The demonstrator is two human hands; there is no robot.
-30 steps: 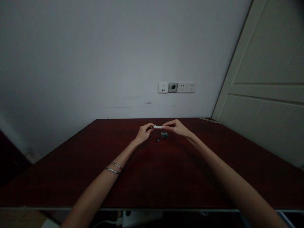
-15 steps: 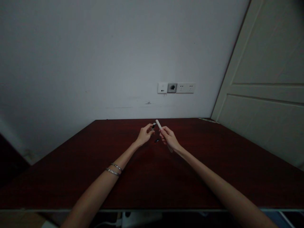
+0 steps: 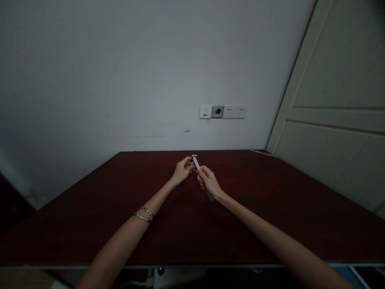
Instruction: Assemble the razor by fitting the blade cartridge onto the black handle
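Observation:
My left hand (image 3: 182, 170) is closed in a pinch around a small black and silver object (image 3: 191, 163); its kind is too small to make out. My right hand (image 3: 208, 180) is wrapped round a long, thin white stick (image 3: 196, 162), held at a slant with its lower end showing below the palm. The stick's upper end meets or overlaps the top of the small object; I cannot tell whether they touch. Both hands are close together above the dark red table (image 3: 168, 224), near its far side. The right fingers partly hide what lies between the hands.
A pale wall (image 3: 150, 80) rises behind the table, with a row of switches and sockets (image 3: 223, 112) on it. To the right stands a panelled white door (image 3: 337, 104). A white cable (image 3: 134, 284) shows below the table's front edge.
My right hand has come left and slightly nearer, bringing the stick's tip to the small object. The small black piece seen on the table between the hands is now mostly hidden.

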